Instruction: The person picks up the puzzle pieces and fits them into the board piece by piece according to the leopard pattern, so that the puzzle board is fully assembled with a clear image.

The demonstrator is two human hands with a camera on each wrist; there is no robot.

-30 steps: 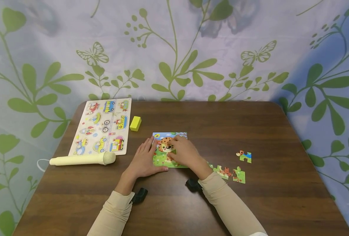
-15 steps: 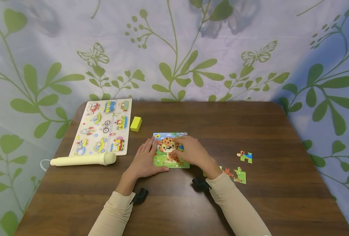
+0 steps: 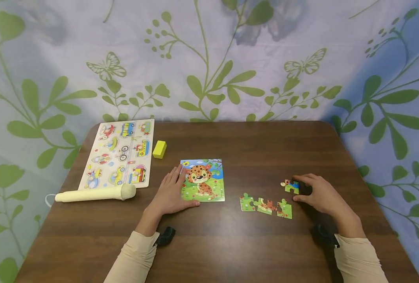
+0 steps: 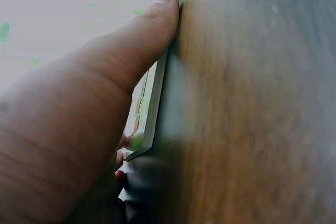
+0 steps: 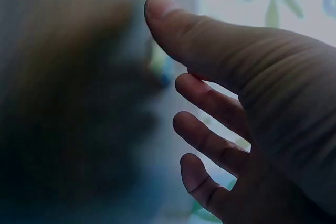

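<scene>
A leopard picture puzzle board [image 3: 207, 192] lies flat on the table in the head view. My left hand [image 3: 169, 196] rests against its left side, fingers straight, with the thumb along the near edge. In the left wrist view that thumb [image 4: 142, 38] touches the board's rim. On the right, my right hand [image 3: 322, 196] is beside a loose jigsaw piece [image 3: 292, 186], its thumb and forefinger apart around the piece's right end. The right wrist view has the fingers [image 5: 205, 93] spread from the thumb, and the piece is blurred beyond them.
Between the board and my right hand lie more jigsaw pieces: one green [image 3: 246, 203], one with orange and white [image 3: 266, 206], another green [image 3: 285, 209]. At left are a vehicle peg puzzle [image 3: 117, 157], a cream microphone [image 3: 96, 193] and a yellow block [image 3: 159, 149].
My right hand has left the leopard board and moved right to the loose piece near the table's right side. The left hand stays at the board.
</scene>
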